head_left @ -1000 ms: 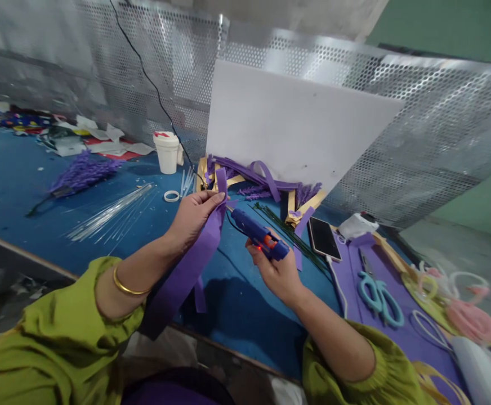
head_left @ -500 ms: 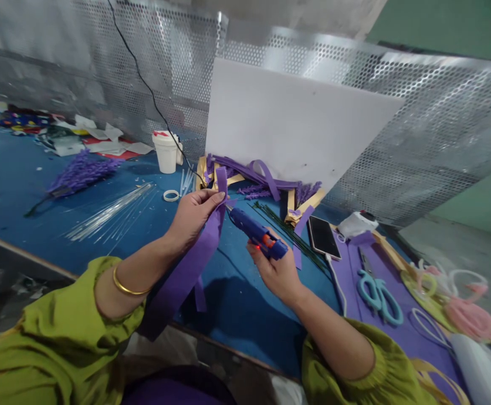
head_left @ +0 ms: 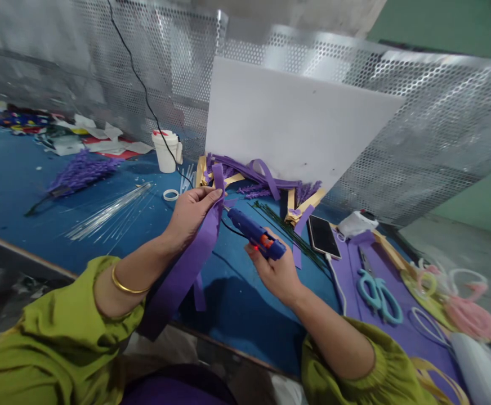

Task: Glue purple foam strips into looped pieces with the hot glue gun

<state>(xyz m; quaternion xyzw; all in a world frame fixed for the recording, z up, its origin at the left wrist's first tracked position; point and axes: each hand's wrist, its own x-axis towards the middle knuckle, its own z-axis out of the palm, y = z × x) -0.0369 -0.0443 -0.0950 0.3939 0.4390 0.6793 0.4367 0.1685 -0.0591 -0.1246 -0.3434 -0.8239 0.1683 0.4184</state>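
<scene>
My left hand (head_left: 191, 212) pinches a wide purple strip (head_left: 190, 264) near its upper end; the strip hangs down past the table's front edge. Whether it is felt or foam I cannot tell. In my right hand (head_left: 277, 267) is a blue hot glue gun (head_left: 249, 226) with orange parts and a small red light. Its nozzle points left and sits close to the strip, just below my left fingertips. Whether the tip touches the strip is too small to make out. A black cord runs from the gun.
Purple sprigs and gold strips (head_left: 291, 211) lie before a white board (head_left: 291, 118). Green stems (head_left: 288, 230), a phone (head_left: 322, 236) and blue-handled scissors (head_left: 378, 292) are on the right. Left are a white cup (head_left: 166, 152), a tape roll (head_left: 170, 195), clear sticks (head_left: 110, 211) and purple flowers (head_left: 83, 174).
Both hands, with the strip and the glue gun, have shifted slightly left. The gun's cord now curves differently, showing beneath the gun and further left above the cup.
</scene>
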